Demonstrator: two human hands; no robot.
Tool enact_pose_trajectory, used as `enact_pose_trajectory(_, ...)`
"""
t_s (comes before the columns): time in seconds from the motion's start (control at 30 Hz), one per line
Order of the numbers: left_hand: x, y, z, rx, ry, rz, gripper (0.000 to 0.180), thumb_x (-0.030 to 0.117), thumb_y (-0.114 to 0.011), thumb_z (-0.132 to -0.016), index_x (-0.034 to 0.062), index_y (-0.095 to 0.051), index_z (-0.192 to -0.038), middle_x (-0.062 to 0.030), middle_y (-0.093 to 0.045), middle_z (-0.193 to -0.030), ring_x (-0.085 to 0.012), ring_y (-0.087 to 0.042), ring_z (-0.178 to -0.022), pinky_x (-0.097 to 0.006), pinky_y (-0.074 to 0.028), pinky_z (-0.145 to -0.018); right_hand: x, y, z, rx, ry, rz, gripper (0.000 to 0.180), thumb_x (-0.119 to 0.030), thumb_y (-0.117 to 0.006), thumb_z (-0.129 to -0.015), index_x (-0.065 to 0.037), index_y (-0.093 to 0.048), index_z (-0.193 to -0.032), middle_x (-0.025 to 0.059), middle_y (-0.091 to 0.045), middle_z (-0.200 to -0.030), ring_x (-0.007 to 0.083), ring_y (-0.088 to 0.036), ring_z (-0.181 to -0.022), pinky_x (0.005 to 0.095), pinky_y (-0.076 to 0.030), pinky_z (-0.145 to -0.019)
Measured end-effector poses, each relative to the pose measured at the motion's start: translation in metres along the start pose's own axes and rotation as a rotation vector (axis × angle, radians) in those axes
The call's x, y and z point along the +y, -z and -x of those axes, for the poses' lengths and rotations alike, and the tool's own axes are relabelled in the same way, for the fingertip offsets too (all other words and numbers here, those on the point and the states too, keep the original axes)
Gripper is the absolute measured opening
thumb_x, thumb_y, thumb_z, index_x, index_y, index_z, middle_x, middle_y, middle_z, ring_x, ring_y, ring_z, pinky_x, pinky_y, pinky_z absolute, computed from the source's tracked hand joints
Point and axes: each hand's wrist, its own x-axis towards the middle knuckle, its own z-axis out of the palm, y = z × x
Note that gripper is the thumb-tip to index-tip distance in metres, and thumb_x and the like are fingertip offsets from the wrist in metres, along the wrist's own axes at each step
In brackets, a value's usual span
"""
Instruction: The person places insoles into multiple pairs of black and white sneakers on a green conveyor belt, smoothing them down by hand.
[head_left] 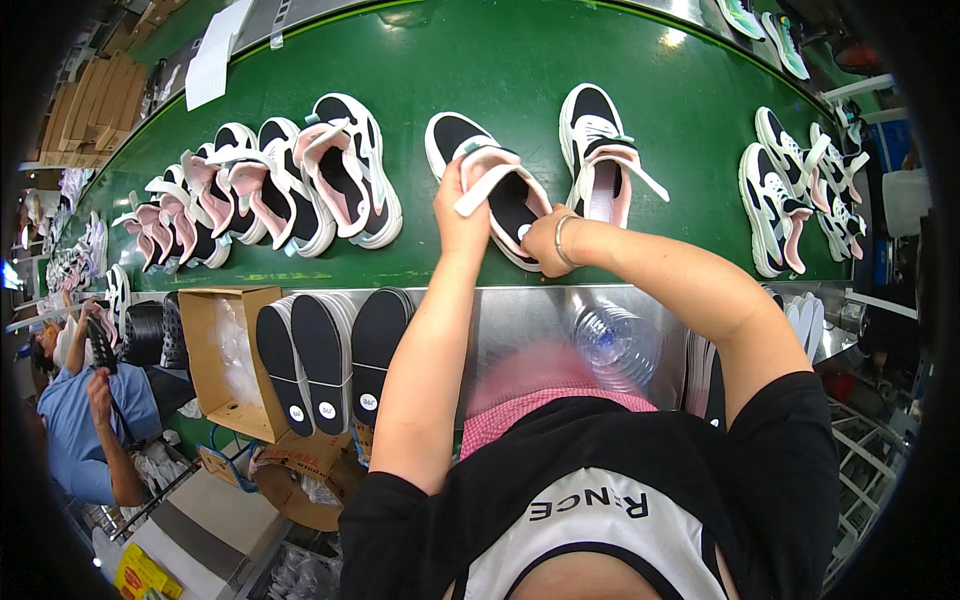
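Note:
A black and white sneaker (pixel 447 140) with a pink lining lies on the green bench, its toe pointing away from me. My left hand (pixel 464 218) is closed round its left side, by the white strap and tongue. At the heel opening, my right hand (pixel 548 243) presses its fingers in beside a black insole (pixel 513 200) with a round white sticker. Those fingertips are partly hidden, but they appear to grip the heel edge. Just right of it stands a matching sneaker (pixel 588 125), apart from my hands, with its tongue folded out.
More sneakers (pixel 370 190) line the bench at left, and several (pixel 768 205) stand at right. Bundled black insoles (pixel 322 350) sit on the near metal ledge beside a cardboard box (pixel 225 365) and a clear plastic bottle (pixel 615 345). A person in blue (pixel 85 430) works at far left.

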Motion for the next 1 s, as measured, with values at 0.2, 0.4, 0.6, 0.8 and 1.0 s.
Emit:
enact_pose_trajectory(0.2, -0.009, 0.000, -0.015, -0.022, 0.139, 0.020, 0.018, 0.016, -0.050, -0.085, 0.0015, -0.054, -0.096, -0.0085, -0.061, -0.085, -0.0152, -0.058, -0.077, -0.028, -0.046, -0.067, 0.006, -0.002, 0.010, 0.067, 0.030, -0.062, 0.027, -0.024, -0.056, -0.073, -0.006, -0.060, -0.093, 0.0118, -0.062, -0.090, 0.0257, -0.058, -0.090, 0.0380, -0.038, -0.081)
enact_pose_trajectory(0.4, -0.006, -0.005, -0.008, -0.012, 0.153, -0.109, 0.021, 0.016, -0.049, -0.086, 0.0008, -0.051, -0.100, -0.0066, -0.058, -0.090, -0.0126, -0.055, -0.077, -0.025, -0.046, -0.069, -0.002, 0.006, 0.019, 0.429, -0.135, -0.461, 0.025, -0.010, -0.046, -0.073, -0.002, -0.060, -0.093, 0.0191, -0.060, -0.090, 0.0284, -0.059, -0.085, 0.0374, -0.045, -0.073)
enact_pose_trajectory(0.6, -0.009, -0.009, -0.007, -0.041, 0.159, -0.056, 0.018, 0.013, -0.049, -0.086, 0.0000, -0.051, -0.098, -0.0067, -0.058, -0.086, -0.0110, -0.054, -0.072, -0.024, -0.045, -0.065, -0.003, -0.001, -0.023, 0.402, -0.317, -0.552, 0.021, -0.009, -0.049, -0.076, -0.002, -0.064, -0.089, 0.0175, -0.061, -0.095, 0.0272, -0.060, -0.088, 0.0338, -0.047, -0.076)
enact_pose_trajectory(0.8, -0.013, -0.008, -0.006, -0.006, 0.173, -0.027, 0.019, 0.013, -0.048, -0.086, 0.0001, -0.050, -0.099, -0.0064, -0.057, -0.086, -0.0109, -0.054, -0.073, -0.023, -0.045, -0.065, -0.021, 0.015, -0.018, 0.342, -0.410, -0.467, 0.023, -0.014, -0.049, -0.079, -0.004, -0.064, -0.093, 0.0149, -0.061, -0.097, 0.0232, -0.060, -0.090, 0.0306, -0.047, -0.077)
enact_pose_trajectory(1.0, -0.010, -0.001, -0.004, -0.004, 0.233, 0.051, 0.019, 0.014, -0.051, -0.084, 0.0018, -0.052, -0.098, -0.0061, -0.058, -0.087, -0.0124, -0.054, -0.074, -0.024, -0.045, -0.065, -0.025, 0.023, -0.012, 0.273, -0.378, -0.525, 0.036, -0.021, -0.040, -0.084, -0.010, -0.047, -0.117, 0.0106, -0.057, -0.108, 0.0214, -0.054, -0.102, 0.0302, -0.042, -0.085)
